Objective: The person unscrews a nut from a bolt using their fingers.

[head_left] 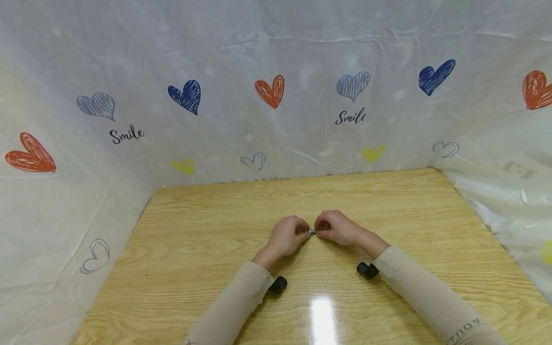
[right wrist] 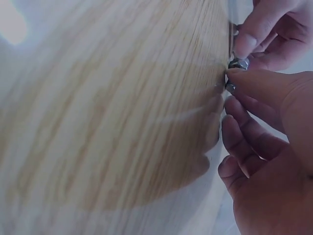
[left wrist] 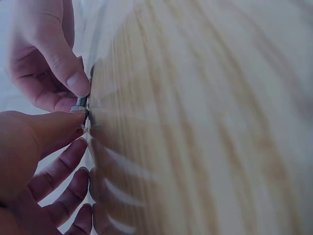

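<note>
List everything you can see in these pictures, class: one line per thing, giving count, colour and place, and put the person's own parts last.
Metal fastener: one, silver, small, pinched between both hands above the table's middle.
Table: one, light wood grain, glossy.
Sheeting: white plastic with hearts and "Smile", walling three sides.
Wrist cameras: two, black, under the forearms.
Sleeves: two, beige.
Left hand: one, pinching the fastener.
Right hand: one, pinching the fastener's other end.

Small metal bolt (head_left: 312, 232) horizontal, just above table.

Both hands (left wrist: 34, 161) pinch small metal bolt (left wrist: 80, 104)
</note>
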Demonstrator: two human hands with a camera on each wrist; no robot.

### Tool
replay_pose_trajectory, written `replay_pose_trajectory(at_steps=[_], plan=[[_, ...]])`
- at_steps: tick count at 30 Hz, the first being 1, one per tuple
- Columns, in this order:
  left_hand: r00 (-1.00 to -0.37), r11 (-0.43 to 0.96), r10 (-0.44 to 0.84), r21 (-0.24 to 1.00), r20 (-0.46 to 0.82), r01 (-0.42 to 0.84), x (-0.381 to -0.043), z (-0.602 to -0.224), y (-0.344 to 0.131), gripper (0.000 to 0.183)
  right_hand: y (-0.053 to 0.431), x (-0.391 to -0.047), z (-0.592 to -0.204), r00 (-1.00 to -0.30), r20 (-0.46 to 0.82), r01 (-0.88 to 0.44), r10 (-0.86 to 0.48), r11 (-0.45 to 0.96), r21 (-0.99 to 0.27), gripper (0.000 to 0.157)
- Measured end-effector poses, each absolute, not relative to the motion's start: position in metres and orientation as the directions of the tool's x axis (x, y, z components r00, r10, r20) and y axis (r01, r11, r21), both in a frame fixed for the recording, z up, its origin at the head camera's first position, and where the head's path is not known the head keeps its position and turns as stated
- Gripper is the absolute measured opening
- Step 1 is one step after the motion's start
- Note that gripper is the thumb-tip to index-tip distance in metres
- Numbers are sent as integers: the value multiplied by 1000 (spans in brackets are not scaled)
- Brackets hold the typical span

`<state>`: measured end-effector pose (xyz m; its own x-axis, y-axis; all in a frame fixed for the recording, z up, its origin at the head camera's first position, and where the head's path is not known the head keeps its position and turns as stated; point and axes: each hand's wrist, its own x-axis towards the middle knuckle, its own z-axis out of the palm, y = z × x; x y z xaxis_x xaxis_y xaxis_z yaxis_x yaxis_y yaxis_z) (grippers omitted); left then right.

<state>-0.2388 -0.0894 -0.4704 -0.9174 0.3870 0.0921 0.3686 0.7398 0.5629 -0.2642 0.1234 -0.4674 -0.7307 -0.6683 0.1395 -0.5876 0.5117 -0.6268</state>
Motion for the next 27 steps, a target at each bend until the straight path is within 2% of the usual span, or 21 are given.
replay_pose_trajectory(at_steps=[9,16,27], plan=[[-904,716,415,575,107,396,-241,-474,-90,6,123,-266,-467,-702,84,-604,-707,529,-597,4],[-897,666,437,647,66,371,-240,-471,-94,5,126,-264,-462,-666,72,-644,-743,524,-557,5],[-882,567,462,735,90,373,-236,-464,-99,7,130,-259,-454,-673,96,-604,-733,470,-643,6]])
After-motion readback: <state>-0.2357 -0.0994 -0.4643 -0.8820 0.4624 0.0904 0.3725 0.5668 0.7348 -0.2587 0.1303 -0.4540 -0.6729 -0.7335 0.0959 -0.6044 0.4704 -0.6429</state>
